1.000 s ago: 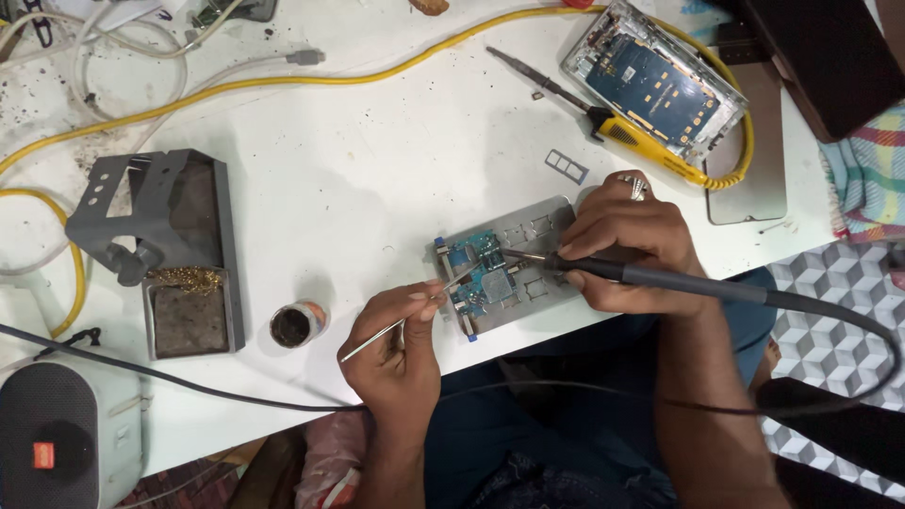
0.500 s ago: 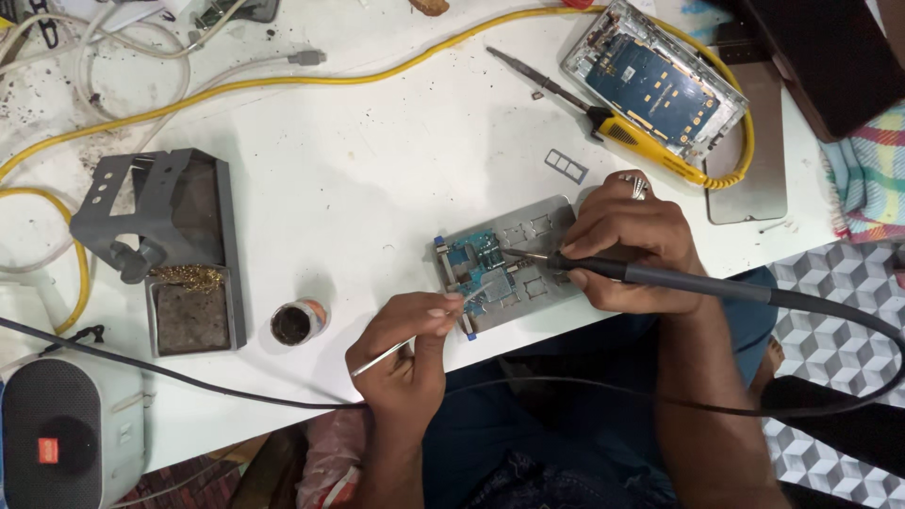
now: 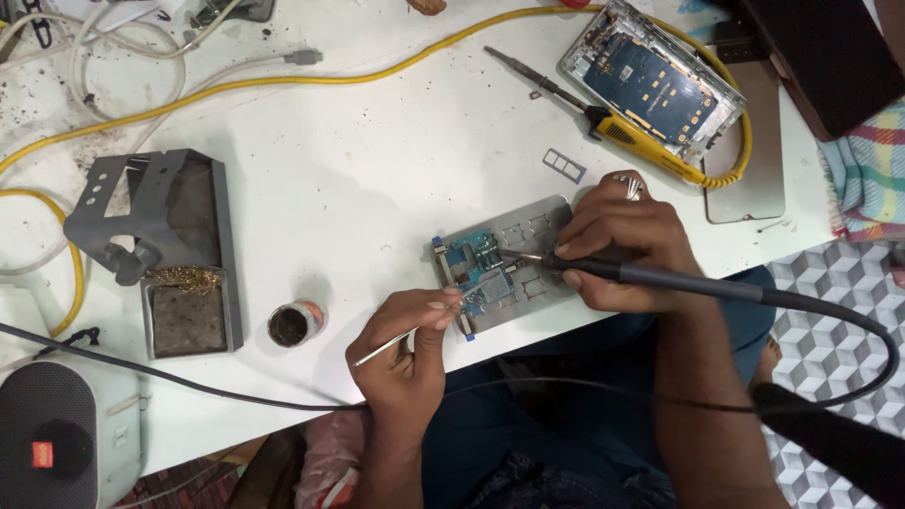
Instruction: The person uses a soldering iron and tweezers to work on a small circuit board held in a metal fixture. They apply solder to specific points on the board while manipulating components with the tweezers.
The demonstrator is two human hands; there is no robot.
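Blue circuit board (image 3: 479, 270), clamped in the metal holder (image 3: 528, 256), sits just left of the right hand (image 3: 617, 250), which is closed around a soldering iron (image 3: 660, 277) whose tip points left onto it, while the left hand (image 3: 407, 330) pinches thin tweezers (image 3: 385, 348) from below-left.

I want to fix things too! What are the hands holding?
Right hand grips the soldering iron by its handle; left hand pinches thin tweezers mid-length.
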